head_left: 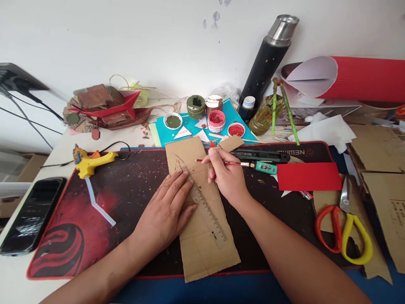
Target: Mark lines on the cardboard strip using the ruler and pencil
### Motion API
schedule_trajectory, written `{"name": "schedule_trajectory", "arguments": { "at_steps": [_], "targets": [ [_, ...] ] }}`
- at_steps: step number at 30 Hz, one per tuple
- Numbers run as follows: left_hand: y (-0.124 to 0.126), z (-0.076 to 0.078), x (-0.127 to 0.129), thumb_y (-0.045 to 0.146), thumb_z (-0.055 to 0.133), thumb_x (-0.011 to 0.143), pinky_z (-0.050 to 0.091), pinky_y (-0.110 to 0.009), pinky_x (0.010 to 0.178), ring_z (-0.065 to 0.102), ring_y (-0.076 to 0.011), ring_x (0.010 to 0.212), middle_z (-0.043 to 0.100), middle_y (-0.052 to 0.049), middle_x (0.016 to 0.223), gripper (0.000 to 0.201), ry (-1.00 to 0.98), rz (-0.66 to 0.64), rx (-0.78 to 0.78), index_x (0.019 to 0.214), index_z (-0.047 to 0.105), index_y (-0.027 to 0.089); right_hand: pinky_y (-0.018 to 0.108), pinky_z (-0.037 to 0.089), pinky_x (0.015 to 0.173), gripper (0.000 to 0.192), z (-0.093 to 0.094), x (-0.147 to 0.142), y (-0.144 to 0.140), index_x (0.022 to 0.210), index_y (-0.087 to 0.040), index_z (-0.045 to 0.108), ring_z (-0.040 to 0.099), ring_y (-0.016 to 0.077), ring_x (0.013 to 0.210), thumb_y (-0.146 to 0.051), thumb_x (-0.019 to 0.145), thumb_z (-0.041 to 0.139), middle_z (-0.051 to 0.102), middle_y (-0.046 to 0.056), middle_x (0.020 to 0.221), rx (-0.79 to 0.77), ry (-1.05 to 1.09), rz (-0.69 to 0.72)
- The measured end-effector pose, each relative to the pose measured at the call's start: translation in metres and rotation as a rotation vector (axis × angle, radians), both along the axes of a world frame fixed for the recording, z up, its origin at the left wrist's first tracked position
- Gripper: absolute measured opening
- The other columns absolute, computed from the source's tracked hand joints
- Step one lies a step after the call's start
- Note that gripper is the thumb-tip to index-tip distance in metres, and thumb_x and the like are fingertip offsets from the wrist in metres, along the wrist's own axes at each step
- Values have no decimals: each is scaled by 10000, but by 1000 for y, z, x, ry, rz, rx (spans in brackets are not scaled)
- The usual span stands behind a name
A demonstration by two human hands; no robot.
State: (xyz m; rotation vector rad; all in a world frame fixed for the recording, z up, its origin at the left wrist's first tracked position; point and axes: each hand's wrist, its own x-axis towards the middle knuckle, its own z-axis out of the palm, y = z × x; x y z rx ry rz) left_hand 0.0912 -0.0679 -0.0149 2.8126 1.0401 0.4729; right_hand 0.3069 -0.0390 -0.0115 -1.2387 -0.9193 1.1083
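A long strip of brown cardboard point(202, 240) lies on a black and red desk mat point(79, 236). A clear plastic ruler point(207, 209) lies slantwise on the strip. My left hand point(166, 211) presses flat on the ruler and cardboard, fingers spread. My right hand point(226, 177) grips a red pencil point(234, 163) held sideways, its tip pointing left near the ruler's upper end. Faint pencil lines mark the cardboard.
A yellow glue gun point(91, 162) and a phone point(30, 215) lie at the left. Paint pots point(217, 121) stand behind on teal paper. A utility knife point(262, 156), red card point(308, 176), scissors point(343, 232), cardboard sheets point(379, 147) and a black flask point(268, 59) are at the right.
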Motion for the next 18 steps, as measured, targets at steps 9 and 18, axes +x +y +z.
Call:
{"name": "schedule_trajectory", "arguments": {
  "at_steps": [9,18],
  "targets": [
    [0,-2,0,353,579,1126,481,-614,1295,458,-371,1628,562,-199,1676,550,-6,6,-17,1624,481,141,245,416,425,553,-1,-1,-1,789,-204,717,542,80,421,-702,1026,680,682,-6,736,27,-2,8],
    [0,-1,2,351,575,1126,502,-610,1279,484,-381,1607,583,-215,1647,512,-8,4,-1,1576,508,116,243,408,417,545,-3,0,0,782,-204,711,541,79,419,-696,1018,696,648,-22,711,37,0,7]
  ]
}}
